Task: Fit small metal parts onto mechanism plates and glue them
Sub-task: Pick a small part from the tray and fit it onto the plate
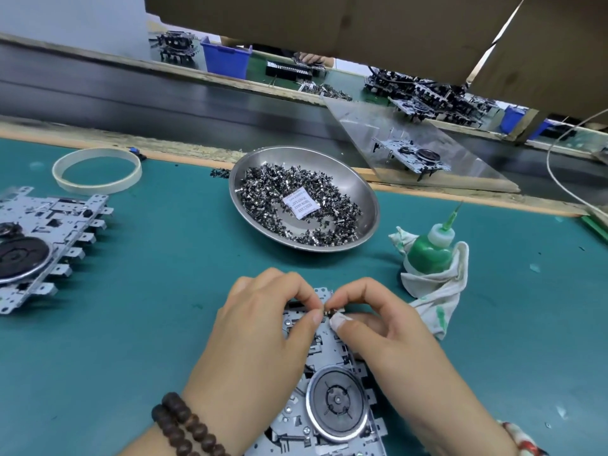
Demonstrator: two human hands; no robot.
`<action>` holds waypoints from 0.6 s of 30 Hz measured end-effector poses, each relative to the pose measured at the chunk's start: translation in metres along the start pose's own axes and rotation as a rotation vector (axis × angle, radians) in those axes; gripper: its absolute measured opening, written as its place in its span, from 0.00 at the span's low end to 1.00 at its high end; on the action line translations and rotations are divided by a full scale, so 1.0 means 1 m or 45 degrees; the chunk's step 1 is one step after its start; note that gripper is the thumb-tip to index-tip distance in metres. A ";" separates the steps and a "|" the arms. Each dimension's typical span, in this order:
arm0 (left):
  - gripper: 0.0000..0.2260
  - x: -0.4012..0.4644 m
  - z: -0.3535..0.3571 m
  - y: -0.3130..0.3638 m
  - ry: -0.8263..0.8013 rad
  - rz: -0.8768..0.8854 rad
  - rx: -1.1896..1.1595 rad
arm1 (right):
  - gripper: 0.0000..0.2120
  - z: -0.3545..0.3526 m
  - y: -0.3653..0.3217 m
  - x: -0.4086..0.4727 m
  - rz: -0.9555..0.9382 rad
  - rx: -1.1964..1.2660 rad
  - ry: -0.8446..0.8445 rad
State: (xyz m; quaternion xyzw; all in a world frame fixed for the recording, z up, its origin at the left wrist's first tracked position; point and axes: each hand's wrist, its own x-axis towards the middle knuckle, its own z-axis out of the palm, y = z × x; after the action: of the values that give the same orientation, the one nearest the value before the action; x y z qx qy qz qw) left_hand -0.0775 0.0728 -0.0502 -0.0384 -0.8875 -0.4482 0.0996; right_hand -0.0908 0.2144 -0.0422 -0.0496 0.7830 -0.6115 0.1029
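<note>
- Teal matting covers the surface [164,291] of an assembly line station, with a dark conveyor running across the upper part of the frame and cardboard hanging over it.
- At lower centre, a mechanism plate [329,390] lies flat on the mat, its round flywheel toward the bottom edge of the frame.
- Both hands meet over the plate's far end: the left hand [263,324] has thumb and forefinger curled into a pinch, and the right hand [388,330] mirrors it, fingers curled, the two sets of fingertips almost touching.
- Between those fingertips sits a small metal part [330,312], right at the plate's top edge; it is too small to tell which hand carries its weight.
- To seat it well, the judgement is to keep the plate still on the mat, line the part up squarely with its slot, and press it straight down before any glue goes on.
- Further parts fill a steel dish [362,199] at centre frame, well beyond the hands, with a white desiccant sachet [301,203] lying among them.
- A green glue bottle [429,255], untouched, stands wrapped in a stained rag [437,294] at right of the hands, near enough for the right hand to reach.
- Another plate [49,238] rests at far left, below a ring of tape [97,170].
</note>
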 end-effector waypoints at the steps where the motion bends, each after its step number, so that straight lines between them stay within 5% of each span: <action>1: 0.04 0.000 0.000 0.000 -0.001 0.009 -0.001 | 0.11 0.000 0.000 0.000 0.005 0.005 0.003; 18: 0.16 -0.004 0.001 0.003 -0.053 0.250 0.177 | 0.12 0.010 -0.004 0.001 0.045 0.045 0.099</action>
State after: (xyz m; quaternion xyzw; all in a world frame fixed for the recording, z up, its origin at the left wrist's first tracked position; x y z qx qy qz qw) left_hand -0.0730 0.0751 -0.0491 -0.1274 -0.9103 -0.3729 0.1269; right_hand -0.0900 0.2039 -0.0409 -0.0101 0.7762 -0.6248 0.0839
